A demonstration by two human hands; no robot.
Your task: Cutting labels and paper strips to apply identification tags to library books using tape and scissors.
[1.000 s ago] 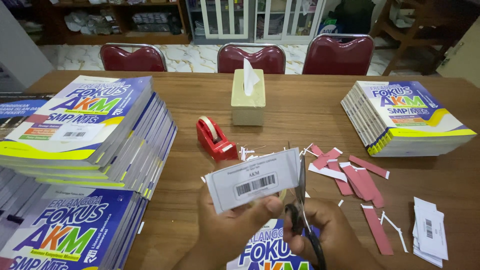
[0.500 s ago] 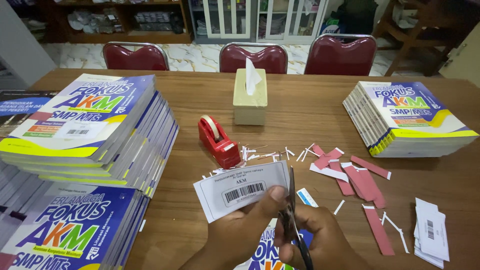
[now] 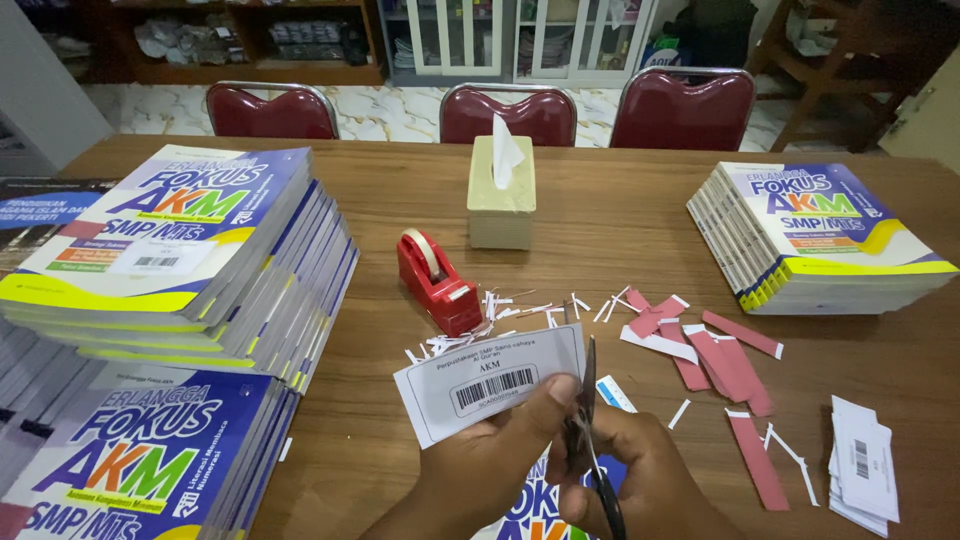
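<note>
The left hand [image 3: 500,450] pinches a white barcode label [image 3: 490,385] while the right hand [image 3: 640,480] grips scissors [image 3: 590,430], blades at its right edge. Trimming looks under way (paper slivers [image 3: 500,325] litter the counter [image 3: 600,230]); next calls for a straight closing cut.

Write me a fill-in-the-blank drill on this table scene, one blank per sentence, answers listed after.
1. The left hand holds a white paper barcode label, while the right hand works a pair of ____ along its right edge.
2. The red plastic tape dispenser stands just left of the beige ____ box.
3. Beyond the brown wooden table stand ____ dark red padded chairs.
4. The cut strips lying right of the label are red and ____.

Missing words: scissors; tissue; three; white
</note>
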